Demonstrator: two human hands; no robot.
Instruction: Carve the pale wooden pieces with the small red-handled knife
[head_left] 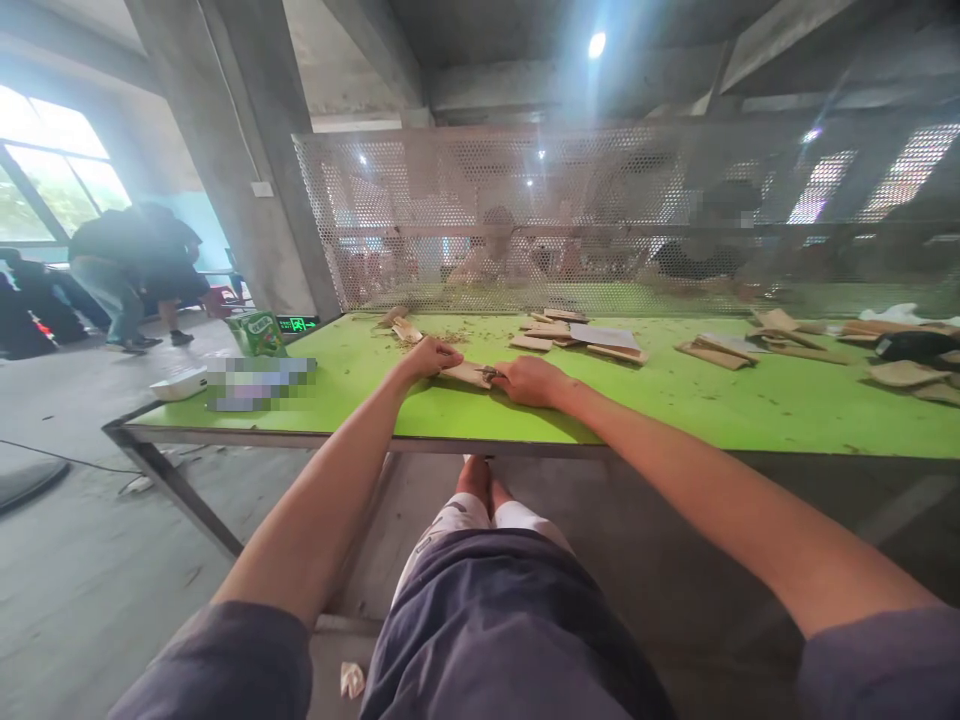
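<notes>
A flat light-brown piece (466, 374) lies near the front edge of the green table (420, 415), between my two hands. My left hand (429, 360) is closed on its left end, with thumb and fingers pressed together. My right hand (531, 381) wraps round a small metal tool (490, 373), whose tip meets the right end of the piece. Most of the tool is hidden in the fingers. Just behind my left hand, another pale piece (406, 330) rests among brown crumbs.
Stacked brown pieces (551, 335) and more at the right (716, 352) lie on the table. A green box (257, 333) and white dish (178, 385) stand at the left. Behind rises a perforated metal screen (450, 250), with people beyond it. A black object (911, 347) lies far right.
</notes>
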